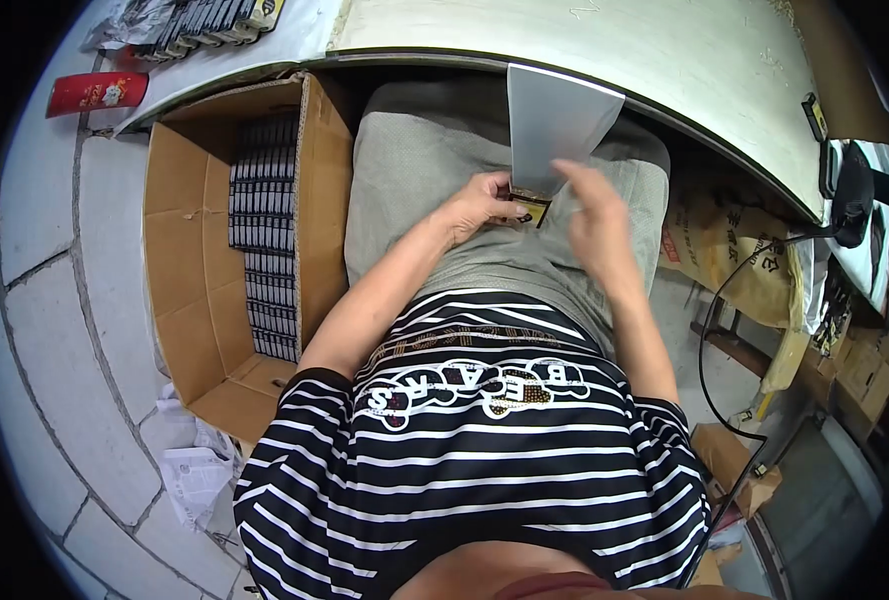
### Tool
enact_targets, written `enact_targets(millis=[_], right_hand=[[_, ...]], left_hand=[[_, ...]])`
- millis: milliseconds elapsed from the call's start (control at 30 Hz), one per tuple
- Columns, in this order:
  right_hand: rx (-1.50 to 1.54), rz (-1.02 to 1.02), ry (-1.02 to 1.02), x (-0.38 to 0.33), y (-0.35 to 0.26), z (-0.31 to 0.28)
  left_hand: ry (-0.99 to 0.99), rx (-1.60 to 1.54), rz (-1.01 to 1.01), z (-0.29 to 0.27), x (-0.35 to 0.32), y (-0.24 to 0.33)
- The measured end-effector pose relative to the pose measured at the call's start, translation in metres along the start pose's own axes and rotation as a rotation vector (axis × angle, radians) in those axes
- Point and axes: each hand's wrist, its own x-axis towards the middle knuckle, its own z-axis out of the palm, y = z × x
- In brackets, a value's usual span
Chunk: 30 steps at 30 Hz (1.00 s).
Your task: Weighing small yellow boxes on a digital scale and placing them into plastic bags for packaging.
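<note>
Step in hand: by the look of it, a small packaged item point(531, 208) was being slid into or out of a grey plastic sleeve point(555, 125), over the lap at centre frame.
Left hand point(485, 203): fingers were closed around the sleeve's lower end and the dark, yellow-edged item there.
Right hand point(597, 215): blurred, fingers loosely spread beside the sleeve; I could not tell whether it gripped anything.
Next move: likely called for steadying the sleeve's mouth while the item passed through squarely.
Cardboard box point(177, 250): open, on the tiled floor at left, with a column of dark, flat packs point(265, 225) along its right wall.
Red packet point(97, 92): flat, upper left.
Table point(665, 60): pale top curving across the upper frame, more dark packs point(205, 22) at its upper left corner.
Brown sacks point(725, 250): right of the lap, with dark print.
Crumpled paper point(197, 470): lower left.
</note>
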Motion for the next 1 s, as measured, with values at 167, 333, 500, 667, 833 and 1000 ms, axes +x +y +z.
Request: enact_targets(millis=[167,333,500,667,833,1000], right_hand=[[-0.103,0.168,-0.465,-0.002,-0.009,0.012],[0.093,0.115,-0.044,0.013,-0.005,-0.029],[0.583,-0.196,-0.13,0.016,0.01,-0.037],[1.329,0.13,-0.355,0.045,-0.056,-0.034],[1.33,0.046,-0.251,0.048,-0.056,-0.024],[0.967,0.155,-0.126,0.048,-0.058,-0.019]], left_hand=[[-0.07,0.172,-0.051,-0.008,-0.004,-0.014],[0.032,0.05,0.244,0.016,-0.037,0.008],[0.33,0.196,0.624,0.056,-0.064,0.056],[0.337,1.003,1.234,0.06,-0.076,0.077],[0.383,1.08,1.154,0.056,-0.081,0.091],[0.372,0.789,1.184,0.061,-0.078,0.099]])
